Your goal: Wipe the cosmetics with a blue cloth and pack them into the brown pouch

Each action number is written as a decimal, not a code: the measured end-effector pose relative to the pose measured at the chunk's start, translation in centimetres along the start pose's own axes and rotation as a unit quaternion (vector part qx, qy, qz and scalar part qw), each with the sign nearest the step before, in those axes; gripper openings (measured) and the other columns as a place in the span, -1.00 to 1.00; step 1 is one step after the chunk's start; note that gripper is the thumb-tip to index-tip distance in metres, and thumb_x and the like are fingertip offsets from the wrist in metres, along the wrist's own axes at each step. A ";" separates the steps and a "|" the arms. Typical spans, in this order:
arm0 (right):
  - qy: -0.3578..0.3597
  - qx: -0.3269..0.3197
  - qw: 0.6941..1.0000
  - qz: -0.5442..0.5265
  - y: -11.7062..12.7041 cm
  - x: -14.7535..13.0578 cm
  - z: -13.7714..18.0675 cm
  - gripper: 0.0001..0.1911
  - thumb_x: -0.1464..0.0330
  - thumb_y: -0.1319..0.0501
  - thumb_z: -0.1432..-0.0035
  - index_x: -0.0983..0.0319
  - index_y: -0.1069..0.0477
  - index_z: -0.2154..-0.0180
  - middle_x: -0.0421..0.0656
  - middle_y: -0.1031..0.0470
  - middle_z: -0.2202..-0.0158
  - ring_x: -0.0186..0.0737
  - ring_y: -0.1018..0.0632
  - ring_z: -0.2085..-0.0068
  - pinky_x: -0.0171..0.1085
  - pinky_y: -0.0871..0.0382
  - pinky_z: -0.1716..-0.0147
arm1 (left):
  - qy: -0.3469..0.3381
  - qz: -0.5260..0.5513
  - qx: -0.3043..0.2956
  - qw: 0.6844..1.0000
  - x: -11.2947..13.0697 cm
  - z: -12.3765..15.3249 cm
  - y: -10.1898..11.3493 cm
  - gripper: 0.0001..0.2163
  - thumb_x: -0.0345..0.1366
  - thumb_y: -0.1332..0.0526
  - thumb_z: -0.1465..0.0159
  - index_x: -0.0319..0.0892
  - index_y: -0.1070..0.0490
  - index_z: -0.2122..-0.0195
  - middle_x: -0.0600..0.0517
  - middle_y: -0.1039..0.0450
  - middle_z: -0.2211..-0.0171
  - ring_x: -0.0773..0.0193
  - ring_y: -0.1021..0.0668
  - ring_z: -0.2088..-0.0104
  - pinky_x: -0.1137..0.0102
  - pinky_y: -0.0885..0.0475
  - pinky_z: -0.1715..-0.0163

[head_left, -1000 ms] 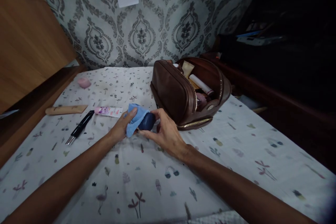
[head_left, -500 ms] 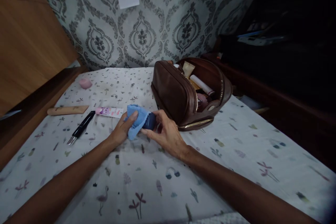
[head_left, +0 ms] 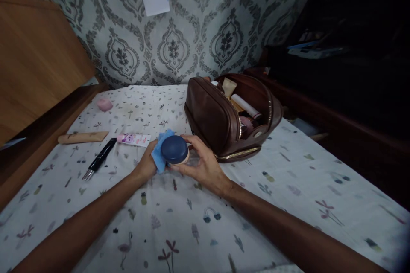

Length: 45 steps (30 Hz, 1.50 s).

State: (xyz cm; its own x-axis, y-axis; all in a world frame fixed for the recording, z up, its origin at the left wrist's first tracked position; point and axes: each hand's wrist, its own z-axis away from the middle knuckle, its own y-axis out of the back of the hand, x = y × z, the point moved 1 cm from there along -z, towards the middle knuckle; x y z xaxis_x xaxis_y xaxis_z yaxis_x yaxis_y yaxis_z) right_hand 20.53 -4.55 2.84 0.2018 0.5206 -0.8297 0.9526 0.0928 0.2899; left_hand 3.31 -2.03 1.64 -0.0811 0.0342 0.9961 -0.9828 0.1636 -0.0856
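— Status of the jar (head_left: 174,150)?
— My right hand (head_left: 201,165) grips it over the bedsheet (head_left: 205,222); my left hand (head_left: 147,163) presses the blue cloth (head_left: 157,153) against its side. Wiping step, I judge. Next: turn it slowly.

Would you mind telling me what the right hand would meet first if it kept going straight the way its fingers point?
The right hand points up-left across the jar it holds; beyond that, likely the blue cloth in the left hand, though depth is unclear.

Damask wallpaper (head_left: 192,38), wooden headboard (head_left: 35,59), patterned bedsheet (head_left: 288,187), dim light
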 end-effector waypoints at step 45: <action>-0.140 -0.037 0.989 0.043 0.9 -0.8 -0.2 -0.56 0.20 -0.41 -0.03 0.22 -0.46 0.06 -0.15 -0.54 0.22 -0.17 -0.55 0.21 -0.25 -0.40 0.20 | -0.397 -0.485 0.023 0.779 3.4 1.9 0.2 -0.87 -0.29 -0.12 -0.38 -0.12 -0.45 0.16 0.05 -0.48 0.34 0.27 -0.55 0.34 0.42 -0.46 0.31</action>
State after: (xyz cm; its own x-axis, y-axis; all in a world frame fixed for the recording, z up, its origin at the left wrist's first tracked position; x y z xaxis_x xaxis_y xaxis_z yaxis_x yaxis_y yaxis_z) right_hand 21.16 -4.74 3.81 0.3467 0.2755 -0.8966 0.9115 0.1264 0.3913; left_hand 2.51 -3.76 5.06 0.6440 -0.7076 0.2907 -0.6484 -0.3033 0.6983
